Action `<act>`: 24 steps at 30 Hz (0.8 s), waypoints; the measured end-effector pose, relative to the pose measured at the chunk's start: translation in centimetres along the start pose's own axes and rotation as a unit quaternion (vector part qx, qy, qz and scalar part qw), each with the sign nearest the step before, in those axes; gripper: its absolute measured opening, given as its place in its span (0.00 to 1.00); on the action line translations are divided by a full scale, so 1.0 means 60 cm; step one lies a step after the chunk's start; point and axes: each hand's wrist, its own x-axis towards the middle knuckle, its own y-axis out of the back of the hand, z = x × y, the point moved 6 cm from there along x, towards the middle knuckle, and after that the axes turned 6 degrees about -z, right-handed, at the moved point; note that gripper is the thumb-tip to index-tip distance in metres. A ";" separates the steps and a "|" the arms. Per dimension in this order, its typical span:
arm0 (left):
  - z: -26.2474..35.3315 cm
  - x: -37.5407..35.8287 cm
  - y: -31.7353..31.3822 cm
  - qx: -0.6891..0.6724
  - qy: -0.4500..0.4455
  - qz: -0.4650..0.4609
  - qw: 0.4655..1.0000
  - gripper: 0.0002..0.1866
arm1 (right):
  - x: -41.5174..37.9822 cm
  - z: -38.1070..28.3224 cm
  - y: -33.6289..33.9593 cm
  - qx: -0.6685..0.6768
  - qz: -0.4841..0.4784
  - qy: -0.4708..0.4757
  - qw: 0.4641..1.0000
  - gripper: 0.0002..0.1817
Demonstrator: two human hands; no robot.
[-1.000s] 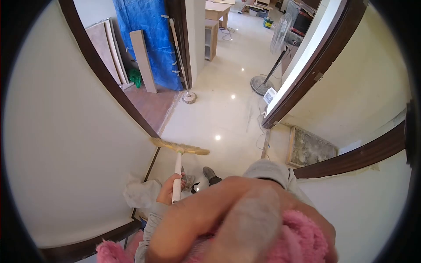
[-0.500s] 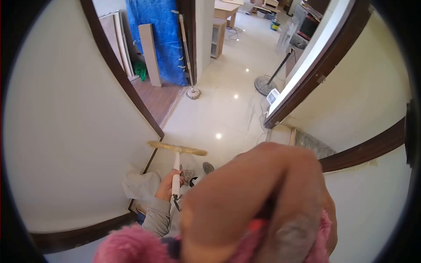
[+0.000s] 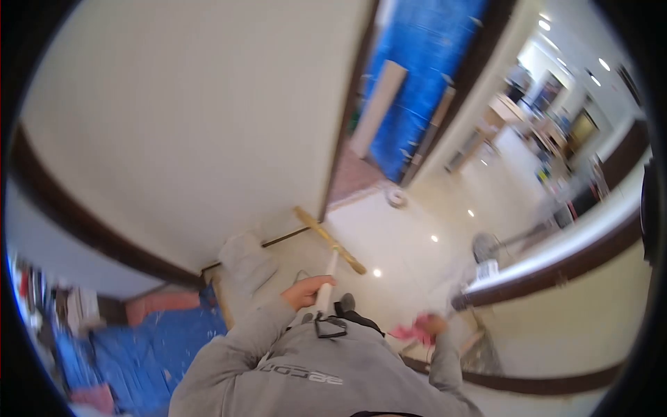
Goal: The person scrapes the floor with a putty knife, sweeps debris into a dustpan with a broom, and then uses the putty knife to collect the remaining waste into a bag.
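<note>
My left hand [image 3: 308,292] is closed around the white handle of a wide T-shaped brush [image 3: 326,240]. Its long tan head points away from me, near the foot of the wall, and a black strap hangs from the handle's near end. Out to the right and low, my right hand [image 3: 436,324] grips a pink fluffy cloth [image 3: 413,331]; both are somewhat blurred. My grey sleeves and grey top fill the lower middle of the view.
A pale wall [image 3: 208,104] stands at the left, with a whitish bag [image 3: 246,264] at its foot. Blue sheeting [image 3: 153,347] lies at the lower left. Ahead is a doorway with a blue-covered panel [image 3: 424,76] and a leaning board [image 3: 379,108]. A dark-framed opening borders the right.
My right hand with the pink cloth has dropped from close before the camera to my right side. The view has turned, and the brush stays in my left hand.
</note>
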 end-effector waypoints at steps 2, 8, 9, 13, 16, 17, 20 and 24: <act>0.010 -0.006 0.002 -0.030 -0.020 0.033 0.999 0.09 | -0.005 0.024 -0.134 0.119 -0.103 0.035 0.987 0.21; 0.006 -0.006 0.041 -0.041 0.010 0.040 0.998 0.10 | -0.095 -0.101 -0.156 0.175 -0.273 0.091 0.942 0.18; 0.008 -0.006 0.036 -0.051 0.012 0.047 0.998 0.08 | -0.085 -0.111 -0.154 0.222 -0.258 0.110 0.934 0.17; 0.014 0.004 0.041 -0.058 0.012 0.047 0.997 0.10 | -0.039 -0.128 -0.140 0.381 -0.236 0.090 0.889 0.16; 0.028 -0.006 0.021 -0.063 -0.011 0.086 0.994 0.11 | 0.001 -0.113 -0.106 0.515 -0.197 0.060 0.832 0.19; 0.032 0.000 0.015 -0.056 -0.002 0.086 0.995 0.11 | 0.041 -0.103 -0.106 0.441 -0.162 0.127 0.873 0.19; 0.038 0.013 0.007 -0.047 0.007 0.119 0.992 0.12 | 0.066 -0.098 -0.078 0.435 -0.154 0.164 0.872 0.20; 0.053 0.023 -0.024 -0.033 0.021 0.145 0.989 0.13 | 0.086 -0.085 -0.047 0.586 -0.114 0.128 0.792 0.21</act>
